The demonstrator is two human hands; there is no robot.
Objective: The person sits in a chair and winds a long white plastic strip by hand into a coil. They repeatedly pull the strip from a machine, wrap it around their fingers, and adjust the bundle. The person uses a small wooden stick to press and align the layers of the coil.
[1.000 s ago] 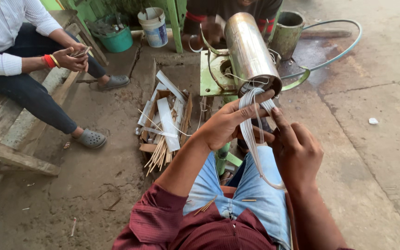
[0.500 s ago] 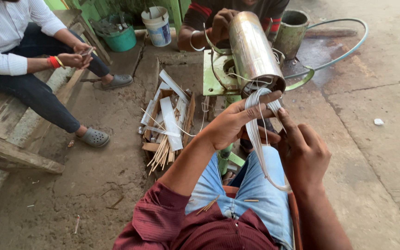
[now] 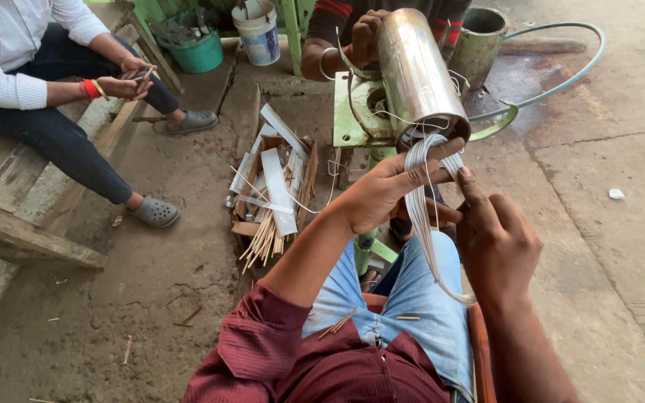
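Strips (image 3: 428,216): pale white, held at the silver-grey metal cylinder (image 3: 416,71). Machine frame (image 3: 352,112): light green paint. Sleeve (image 3: 263,351), near: maroon. Jeans (image 3: 412,298): light blue. Bucket (image 3: 257,31), far: white and blue. Basin (image 3: 199,54): teal. Seated person's shirt (image 3: 9,45), far left: white, finely striped; wristband (image 3: 89,89) red.

L hand (image 3: 382,195) up front, fingers (image 3: 434,158) stretched out flat, thumb tucked under, forearm angled up from lower left. R hand (image 3: 496,240) just beside it, back to cam, index finger raised.
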